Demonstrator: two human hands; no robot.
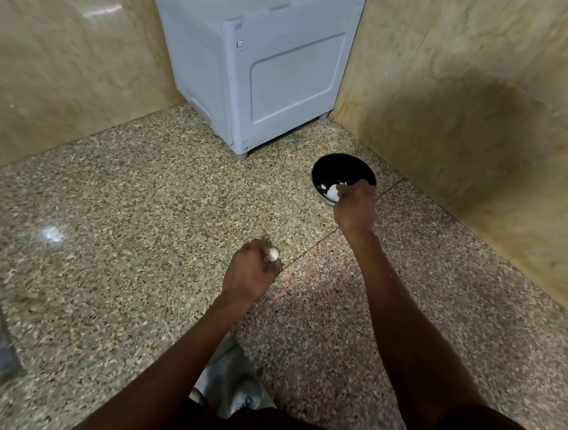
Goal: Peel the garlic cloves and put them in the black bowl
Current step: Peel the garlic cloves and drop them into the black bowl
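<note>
Right hand (356, 207) reaches over near rim of black bowl (343, 167), fingers curled, pinching a white garlic clove (333, 194) just inside the bowl; more white pieces (323, 186) lie on the bowl's bottom; left hand (251, 272) hovers above the speckled stone floor (126, 212), fingers curled around a garlic bulb (272, 254); white appliance (262, 64) stands in the corner behind.

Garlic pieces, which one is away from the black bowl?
The whitish garlic piece gripped in the left hand, over the speckled floor. The other white pieces sit at the round black bowl, by the right hand.
</note>
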